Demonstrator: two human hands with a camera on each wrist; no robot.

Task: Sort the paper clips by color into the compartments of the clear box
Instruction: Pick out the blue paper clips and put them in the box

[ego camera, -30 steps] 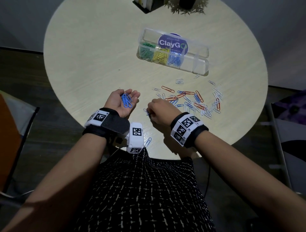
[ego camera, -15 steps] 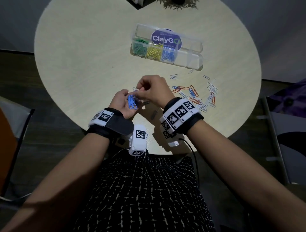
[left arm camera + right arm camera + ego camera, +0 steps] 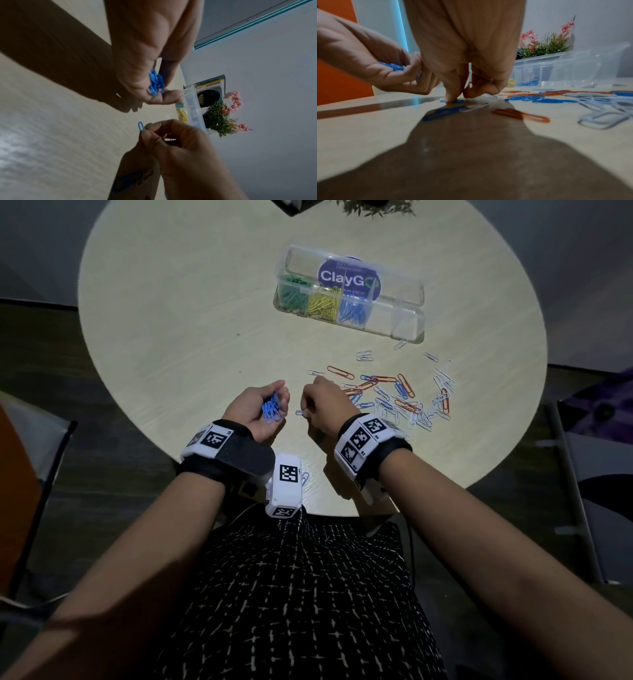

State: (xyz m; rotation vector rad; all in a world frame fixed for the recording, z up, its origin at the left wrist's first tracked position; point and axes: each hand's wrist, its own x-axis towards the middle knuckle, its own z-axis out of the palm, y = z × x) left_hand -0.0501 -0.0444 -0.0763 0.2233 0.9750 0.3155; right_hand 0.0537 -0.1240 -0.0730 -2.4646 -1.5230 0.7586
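My left hand (image 3: 269, 400) lies palm up over the near part of the round table, its fingers curled round a bunch of blue paper clips (image 3: 271, 409), also seen as the blue bunch (image 3: 155, 83). Just right of it my right hand (image 3: 308, 407) is turned down to the table, thumb and forefinger pinching a single blue clip (image 3: 140, 126) against the tabletop (image 3: 453, 101). Mixed blue, orange and white clips (image 3: 404, 398) lie scattered to the right. The clear box (image 3: 404, 316) stands farther back, holding green, yellow and blue clips in its left compartments.
A potted plant (image 3: 221, 119) and a book (image 3: 211, 86) stand at the table's far edge behind the box. One loose clip (image 3: 305, 477) lies near the table's front edge by my left wrist. An orange chair (image 3: 17, 474) is at the left.
Half a second ago my right hand was over the left palm; it has moved back right and down to the table onto another blue clip. The left hand stayed cupped.
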